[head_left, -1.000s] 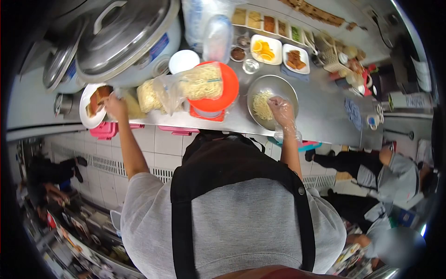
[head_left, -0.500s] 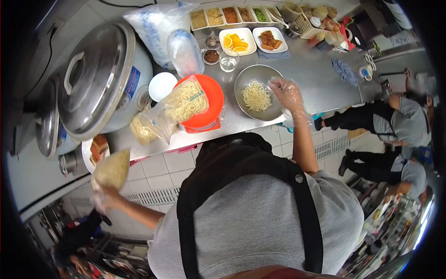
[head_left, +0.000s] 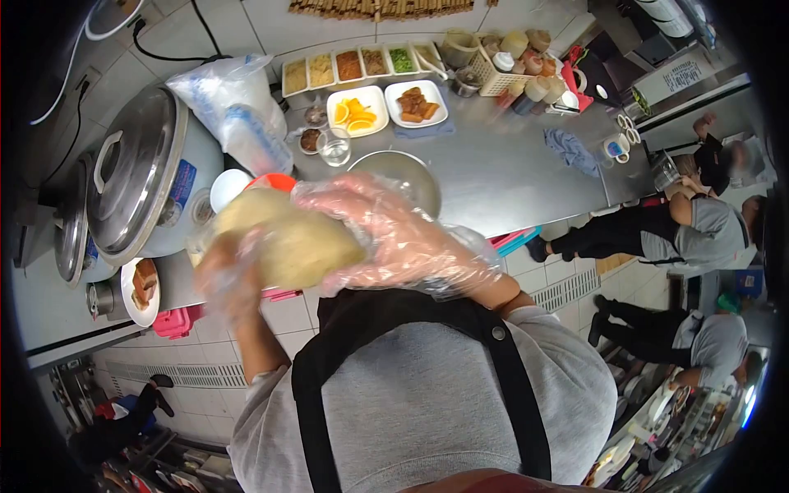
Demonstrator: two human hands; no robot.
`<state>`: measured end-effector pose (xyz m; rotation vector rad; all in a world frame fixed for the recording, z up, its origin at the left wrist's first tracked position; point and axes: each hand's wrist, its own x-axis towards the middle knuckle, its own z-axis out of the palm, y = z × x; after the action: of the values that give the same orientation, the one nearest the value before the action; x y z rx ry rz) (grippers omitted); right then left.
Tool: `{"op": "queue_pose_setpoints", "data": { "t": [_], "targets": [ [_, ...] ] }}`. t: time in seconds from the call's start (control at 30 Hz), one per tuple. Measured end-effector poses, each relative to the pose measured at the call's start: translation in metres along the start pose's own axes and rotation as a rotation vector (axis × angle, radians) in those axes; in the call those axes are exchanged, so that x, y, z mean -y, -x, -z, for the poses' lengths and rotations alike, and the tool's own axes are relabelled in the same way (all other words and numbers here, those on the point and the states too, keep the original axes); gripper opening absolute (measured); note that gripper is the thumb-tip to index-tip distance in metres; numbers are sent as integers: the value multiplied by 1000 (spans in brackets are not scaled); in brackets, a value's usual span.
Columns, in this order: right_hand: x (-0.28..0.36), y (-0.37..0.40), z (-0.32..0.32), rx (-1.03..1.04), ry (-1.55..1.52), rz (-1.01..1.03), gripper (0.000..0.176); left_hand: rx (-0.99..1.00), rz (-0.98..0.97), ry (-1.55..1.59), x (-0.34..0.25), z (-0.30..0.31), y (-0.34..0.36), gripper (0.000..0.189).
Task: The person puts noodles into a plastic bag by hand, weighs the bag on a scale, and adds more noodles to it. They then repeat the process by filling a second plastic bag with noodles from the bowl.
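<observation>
A bag of pale yellow noodles (head_left: pixel 300 242) is held up close to the camera, in front of the counter. My left hand (head_left: pixel 234 267), gloved in clear plastic and blurred, grips its left end. My right hand (head_left: pixel 382 226), in a clear plastic glove, lies against the bag's right side with its fingers reaching over the top. Behind my right hand is a metal bowl (head_left: pixel 419 177); its inside is mostly hidden. The rim of a red container (head_left: pixel 275 181) shows above the bag, beside a white bowl (head_left: pixel 228 189).
Large lidded pots (head_left: pixel 136 172) stand at the left, near a plate of browned food (head_left: pixel 144 287). Along the back are a tray of toppings (head_left: pixel 349 66), orange slices (head_left: pixel 355 115), a plate of brown pieces (head_left: pixel 417 104) and a glass (head_left: pixel 334 148). A blue cloth (head_left: pixel 571 150) lies right. Co-workers (head_left: pixel 694 226) stand beyond.
The bag in my left hand has moved up and right, in front of the counter. My right hand has left the metal bowl and come to the bag. The view has shifted.
</observation>
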<state>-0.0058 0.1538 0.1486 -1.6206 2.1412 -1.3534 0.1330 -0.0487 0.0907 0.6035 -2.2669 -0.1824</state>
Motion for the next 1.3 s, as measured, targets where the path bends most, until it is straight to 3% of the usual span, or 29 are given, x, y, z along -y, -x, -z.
{"op": "queue_pose_setpoints", "data": {
  "t": [0.03,0.07,0.13,0.17,0.23,0.37,0.43,0.57,0.63,0.77,0.83,0.9,0.97,1.17,1.3],
  "targets": [
    [-10,10,2,1,-10,-34,69,103,131,384,-42,-14,-3,39],
    [-29,23,-1,-1,-9,-24,69,122,168,511,-61,-42,11,42],
    [-78,50,-12,-220,288,-76,61,91,41,649,-92,-95,38,37],
    [-91,60,-8,-221,289,-63,61,116,49,698,-113,-104,43,37],
    [-111,76,4,-266,-67,-283,38,131,63,745,-140,-111,45,38],
    [-131,80,5,-324,34,-293,19,269,171,907,-170,-111,52,32],
    [-160,74,-2,-341,46,-435,18,323,19,859,-182,-110,51,32],
    [-193,65,-23,-507,15,-347,22,354,-37,824,-154,-149,47,27],
    [-208,61,-26,-553,-141,-459,20,419,-47,777,-140,-160,40,21],
    [-194,50,-40,-559,-121,-408,16,554,1,691,-116,-185,44,41],
    [-192,46,-44,-517,-35,-394,13,393,-21,751,-110,-195,47,42],
    [-189,44,-47,-472,50,-385,11,400,79,741,-108,-200,53,39],
    [-186,44,-49,-431,182,-325,10,218,65,622,-108,-202,55,36],
    [-194,54,-46,-353,498,-398,11,196,9,511,-104,-180,45,38],
    [-202,63,-39,-346,514,-493,14,219,16,466,-92,-174,59,41]
  ]
}}
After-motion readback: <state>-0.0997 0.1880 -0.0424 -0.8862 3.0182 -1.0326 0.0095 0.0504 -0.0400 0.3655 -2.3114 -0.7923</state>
